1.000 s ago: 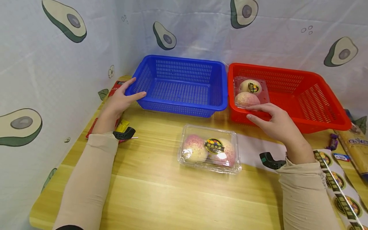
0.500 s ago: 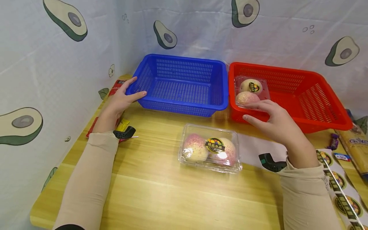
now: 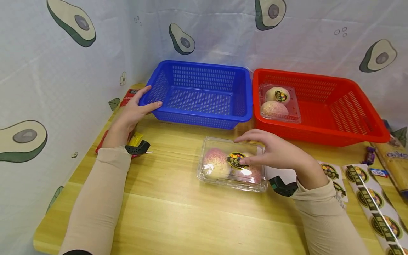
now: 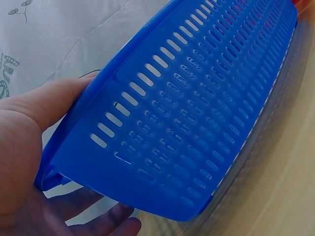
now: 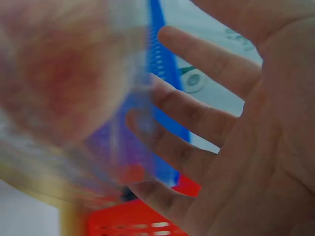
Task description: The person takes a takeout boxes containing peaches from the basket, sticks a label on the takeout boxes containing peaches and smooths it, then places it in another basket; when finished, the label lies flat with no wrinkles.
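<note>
My left hand (image 3: 130,111) holds the left front corner of a blue plastic basket (image 3: 197,118). In the left wrist view the thumb lies over its rim (image 4: 115,66) and the fingers are below it. A clear clamshell box (image 3: 220,181) with two pink-and-cream peaches (image 3: 216,164) and a round fruit label (image 3: 235,158) sits on the table. Over that box's right side is my right hand (image 3: 274,150), fingers spread apart. In the right wrist view, the blurred box (image 5: 64,83) is right beside the extended fingers (image 5: 184,110).
A red basket (image 3: 322,136) stands right of the blue one, with another labelled peach box (image 3: 275,102) at its left end. Label strips (image 3: 373,198) and a yellow package (image 3: 393,159) lie at right. Red and yellow packets (image 3: 136,139) lie beside the left forearm.
My right hand has moved left and down from the red basket's front rim to over the clamshell box on the table. The left hand has stayed on the blue basket.
</note>
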{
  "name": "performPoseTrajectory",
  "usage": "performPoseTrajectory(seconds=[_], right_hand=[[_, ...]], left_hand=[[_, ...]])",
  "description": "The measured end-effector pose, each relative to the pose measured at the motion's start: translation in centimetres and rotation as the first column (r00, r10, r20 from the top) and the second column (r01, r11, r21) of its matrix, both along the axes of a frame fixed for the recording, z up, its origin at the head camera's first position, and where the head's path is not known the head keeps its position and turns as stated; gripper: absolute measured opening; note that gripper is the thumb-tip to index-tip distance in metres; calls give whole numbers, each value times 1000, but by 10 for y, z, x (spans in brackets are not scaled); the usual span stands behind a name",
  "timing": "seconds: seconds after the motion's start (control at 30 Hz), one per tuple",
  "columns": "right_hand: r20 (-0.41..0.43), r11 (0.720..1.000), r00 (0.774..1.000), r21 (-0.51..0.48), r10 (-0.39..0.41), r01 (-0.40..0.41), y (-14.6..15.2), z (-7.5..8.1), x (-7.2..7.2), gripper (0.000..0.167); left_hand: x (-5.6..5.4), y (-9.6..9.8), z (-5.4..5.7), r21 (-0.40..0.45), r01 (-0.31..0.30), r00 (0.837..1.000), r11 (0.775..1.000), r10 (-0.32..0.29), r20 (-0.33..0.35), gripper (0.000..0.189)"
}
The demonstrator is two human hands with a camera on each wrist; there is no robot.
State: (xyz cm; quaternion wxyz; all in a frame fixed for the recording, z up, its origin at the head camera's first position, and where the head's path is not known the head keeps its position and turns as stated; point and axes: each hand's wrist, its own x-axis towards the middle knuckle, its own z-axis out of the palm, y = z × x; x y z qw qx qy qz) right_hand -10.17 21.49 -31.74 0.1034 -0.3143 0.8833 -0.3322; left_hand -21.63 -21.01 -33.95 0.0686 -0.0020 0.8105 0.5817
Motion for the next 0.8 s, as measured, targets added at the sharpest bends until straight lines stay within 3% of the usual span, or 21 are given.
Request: performPoseTrajectory(seconds=[0.23,0.37,0.53,0.67,0.8], right_hand=[[143,999,989,-4,32,-32,2,-14,-5,69],[191,998,980,-9,56,-55,2,-14,-6,68],[129,998,989,6,65,-67,-1,-13,-4,61],[1,998,998,2,69,-69,-5,-8,1,64],[-145,990,983,-62,115,-125,-11,-2,5,60]], left_hand=[[-1,1,1,22,9,1000,1000,-9,0,89],[-1,2,1,33,13,1000,999,-12,-4,88],[-1,1,0,53,7,1000,999,-8,5,88],[-1,1,-1,59,8,1000,998,-8,10,88],[-1,0,-1,47,2,1000,999,-3,10,88]])
